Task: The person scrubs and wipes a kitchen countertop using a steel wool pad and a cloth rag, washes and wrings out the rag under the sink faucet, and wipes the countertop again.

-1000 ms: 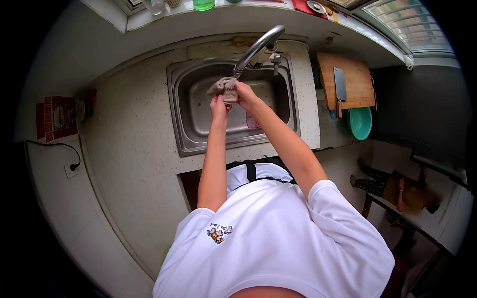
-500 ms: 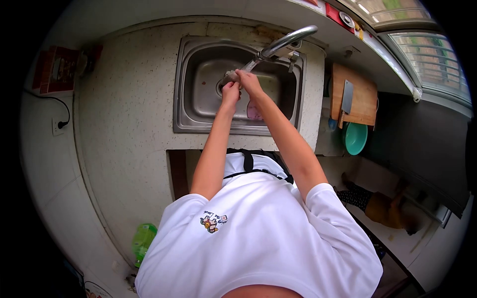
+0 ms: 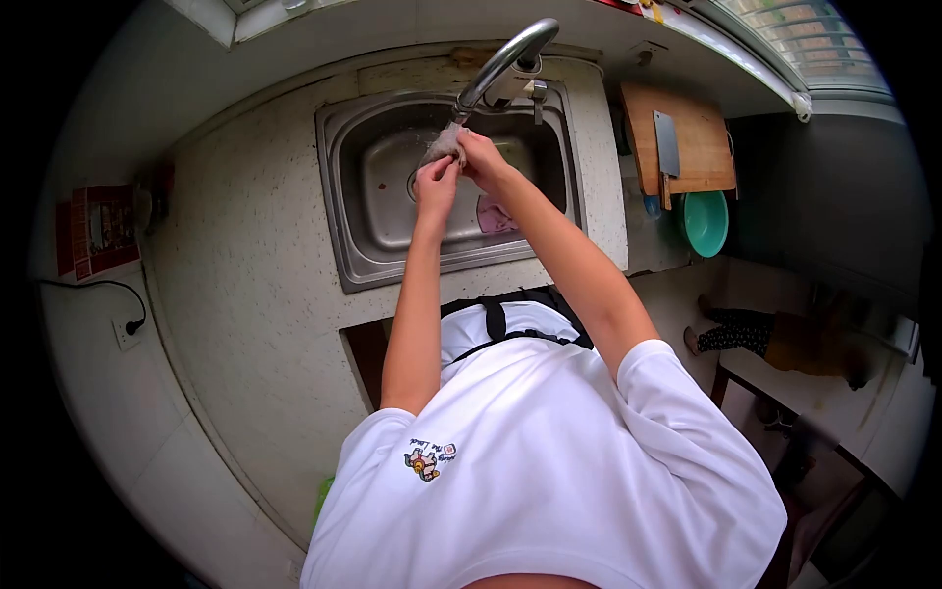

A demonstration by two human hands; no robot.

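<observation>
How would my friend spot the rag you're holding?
Find the steel sink in the speckled counter, then its curved faucet. Just below the spout, the left hand and right hand hold the rag. It's greyish and bunched up, unlike the pink item lying in the sink.

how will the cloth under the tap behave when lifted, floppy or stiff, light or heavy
The cloth is probably floppy, as it bunches between the left hand and the right hand. It may feel heavy for its size and drip, since it sits right under the mouth of the tap and is likely soaked.
</observation>
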